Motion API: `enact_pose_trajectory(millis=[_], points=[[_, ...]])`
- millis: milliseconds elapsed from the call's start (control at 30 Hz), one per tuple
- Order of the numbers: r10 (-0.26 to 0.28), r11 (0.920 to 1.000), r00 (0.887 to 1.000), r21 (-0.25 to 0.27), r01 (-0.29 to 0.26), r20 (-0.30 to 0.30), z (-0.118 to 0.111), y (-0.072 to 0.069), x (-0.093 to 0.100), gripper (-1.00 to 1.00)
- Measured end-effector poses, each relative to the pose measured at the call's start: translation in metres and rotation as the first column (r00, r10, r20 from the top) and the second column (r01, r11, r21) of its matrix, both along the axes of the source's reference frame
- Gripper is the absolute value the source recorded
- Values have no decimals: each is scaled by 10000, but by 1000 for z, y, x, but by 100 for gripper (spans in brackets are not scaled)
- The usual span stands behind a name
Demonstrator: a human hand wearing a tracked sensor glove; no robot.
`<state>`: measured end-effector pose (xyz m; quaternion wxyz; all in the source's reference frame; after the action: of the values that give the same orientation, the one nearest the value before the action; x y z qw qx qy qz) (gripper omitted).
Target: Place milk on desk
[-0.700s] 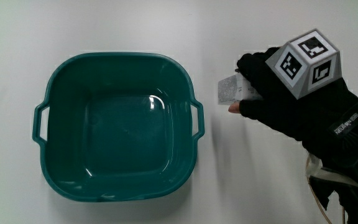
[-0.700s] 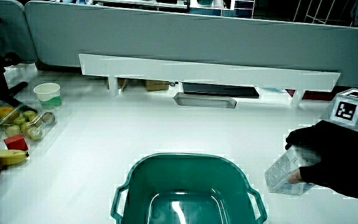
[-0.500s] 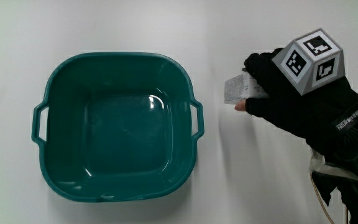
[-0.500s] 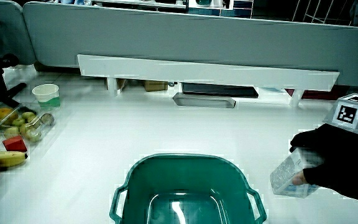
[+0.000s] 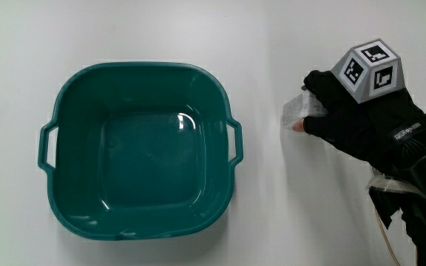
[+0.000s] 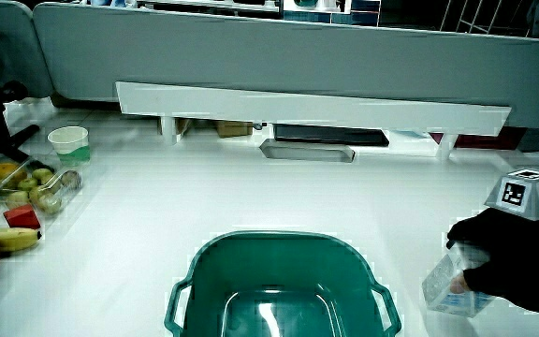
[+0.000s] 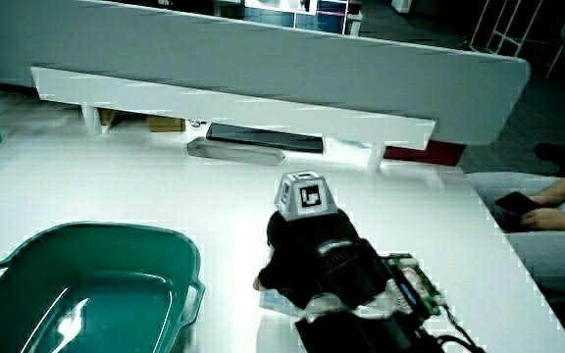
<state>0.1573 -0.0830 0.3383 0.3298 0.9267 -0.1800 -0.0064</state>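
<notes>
Main view: your hand (image 5: 353,122) covers most of the milk carton (image 5: 296,112); only one pale end shows past the fingertips, pointing toward the teal basin (image 5: 140,148). Its print is unreadable. In a side view the carton (image 6: 450,285) sits tilted, its lower edge at the tabletop (image 6: 251,192), though contact cannot be confirmed. In a side view the glove (image 7: 307,257) hides the carton almost entirely. Your grip is clamped on the carton, beside the basin and clear of it. The patterned cube (image 5: 370,69) faces upward.
</notes>
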Motion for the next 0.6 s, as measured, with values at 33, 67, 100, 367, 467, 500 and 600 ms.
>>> enact_pose_trajectory(millis=[33,67,100,367,467,500,600], points=[[36,10000,10000,-77,-36,-26,4,-1,2,0],[88,9999,10000,-101,-88,-23,5,-1,2,0],[80,9999,9999,-149,-82,-101,8,-2,3,0],[254,9990,9996,-360,-258,-113,20,-4,10,0],[269,9985,9996,-472,-275,-132,20,-4,10,0],[272,9983,9991,-497,-288,-324,24,-5,12,0],[368,9978,9990,-548,-380,-236,23,-6,12,0]])
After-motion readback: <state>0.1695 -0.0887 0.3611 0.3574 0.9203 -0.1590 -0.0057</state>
